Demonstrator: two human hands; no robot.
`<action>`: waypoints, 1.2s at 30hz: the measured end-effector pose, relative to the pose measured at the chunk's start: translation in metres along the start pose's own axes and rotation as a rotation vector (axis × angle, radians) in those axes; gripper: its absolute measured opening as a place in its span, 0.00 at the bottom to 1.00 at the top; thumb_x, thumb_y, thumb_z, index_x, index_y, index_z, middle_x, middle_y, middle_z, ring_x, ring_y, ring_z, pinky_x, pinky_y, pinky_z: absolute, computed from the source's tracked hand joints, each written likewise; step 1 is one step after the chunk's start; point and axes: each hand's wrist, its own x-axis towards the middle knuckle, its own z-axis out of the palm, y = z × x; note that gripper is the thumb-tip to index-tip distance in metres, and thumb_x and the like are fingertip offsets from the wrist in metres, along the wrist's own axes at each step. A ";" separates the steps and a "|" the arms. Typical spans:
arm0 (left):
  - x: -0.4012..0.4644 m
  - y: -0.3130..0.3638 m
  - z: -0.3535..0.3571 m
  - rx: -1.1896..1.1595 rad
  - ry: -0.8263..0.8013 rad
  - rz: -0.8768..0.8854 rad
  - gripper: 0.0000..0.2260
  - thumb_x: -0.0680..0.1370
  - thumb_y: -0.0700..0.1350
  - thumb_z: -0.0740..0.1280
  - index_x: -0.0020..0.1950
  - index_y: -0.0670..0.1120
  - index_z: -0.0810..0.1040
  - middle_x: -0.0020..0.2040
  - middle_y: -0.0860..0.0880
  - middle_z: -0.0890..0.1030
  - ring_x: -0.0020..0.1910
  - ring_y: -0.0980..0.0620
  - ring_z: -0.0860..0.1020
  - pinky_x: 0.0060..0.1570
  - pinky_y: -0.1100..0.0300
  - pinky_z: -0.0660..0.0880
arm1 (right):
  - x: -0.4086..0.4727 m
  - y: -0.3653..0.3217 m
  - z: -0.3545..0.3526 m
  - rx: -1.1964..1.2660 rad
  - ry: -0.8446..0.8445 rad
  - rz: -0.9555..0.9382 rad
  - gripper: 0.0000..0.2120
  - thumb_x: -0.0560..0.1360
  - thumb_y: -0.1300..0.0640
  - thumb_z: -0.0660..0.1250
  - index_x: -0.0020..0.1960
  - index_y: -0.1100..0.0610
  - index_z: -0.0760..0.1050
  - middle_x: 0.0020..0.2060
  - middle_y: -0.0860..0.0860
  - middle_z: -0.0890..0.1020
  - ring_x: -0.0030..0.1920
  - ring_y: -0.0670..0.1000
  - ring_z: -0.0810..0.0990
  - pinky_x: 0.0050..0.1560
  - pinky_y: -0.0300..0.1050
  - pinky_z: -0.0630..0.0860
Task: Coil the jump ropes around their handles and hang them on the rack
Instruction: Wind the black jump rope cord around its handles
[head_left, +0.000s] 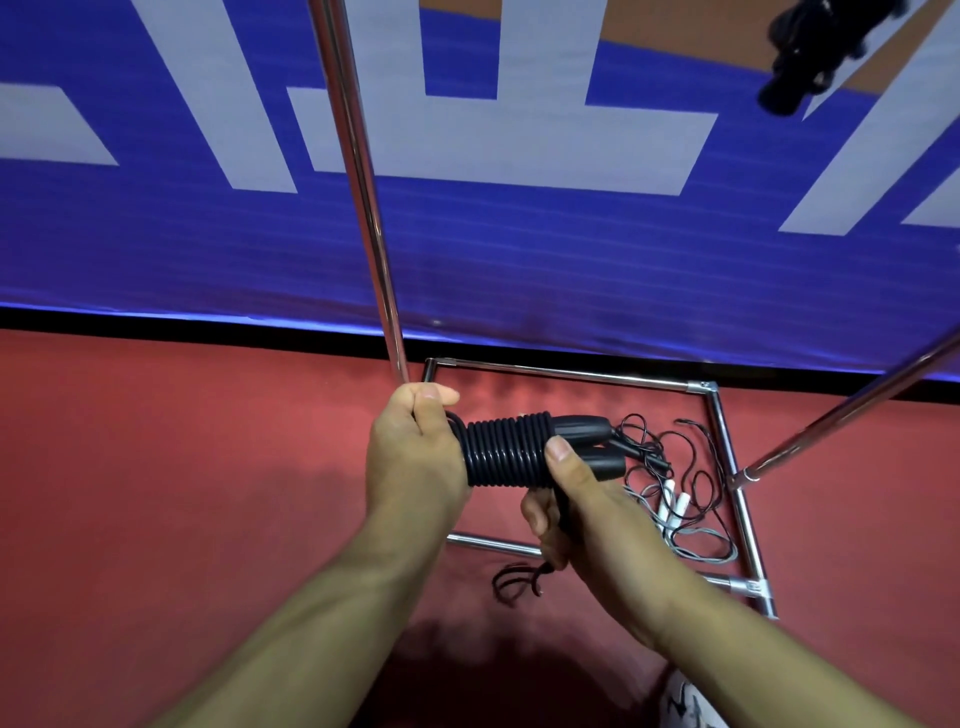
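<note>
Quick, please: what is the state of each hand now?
Left hand: closed, gripping one end of the coiled black jump rope.
Right hand: closed, holding the rope's handle end.

Head view under even, fairly bright overhead lighting. A soft, diffuse shadow lies on the red floor (156, 467) beneath the forearms, and fainter ones inside the rack base (571, 375). The chrome upright pole (358, 171) carries narrow glare streaks. Wide-angle distortion bends straight lines near the edges. A dark object (810, 57) at top right is blurred, possibly out of focus.
</note>
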 end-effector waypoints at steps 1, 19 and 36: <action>0.001 0.000 0.000 -0.001 -0.002 0.001 0.12 0.79 0.50 0.56 0.41 0.58 0.77 0.32 0.50 0.74 0.32 0.45 0.74 0.41 0.33 0.78 | 0.000 0.000 -0.001 -0.022 -0.005 0.000 0.31 0.74 0.28 0.58 0.34 0.56 0.69 0.25 0.49 0.70 0.26 0.49 0.66 0.31 0.40 0.65; 0.015 0.022 -0.015 -0.115 0.085 0.028 0.13 0.76 0.54 0.55 0.39 0.61 0.79 0.30 0.55 0.73 0.34 0.47 0.74 0.42 0.37 0.77 | -0.004 0.007 -0.008 -0.321 -0.255 -0.195 0.16 0.77 0.36 0.54 0.52 0.40 0.78 0.34 0.52 0.72 0.38 0.48 0.71 0.43 0.47 0.71; 0.017 0.029 -0.018 -0.154 0.174 -0.013 0.15 0.84 0.44 0.55 0.41 0.53 0.77 0.28 0.56 0.74 0.26 0.56 0.75 0.28 0.56 0.77 | -0.004 0.013 -0.010 -0.725 -0.127 -0.306 0.15 0.82 0.50 0.54 0.65 0.46 0.74 0.50 0.35 0.76 0.57 0.36 0.72 0.57 0.26 0.63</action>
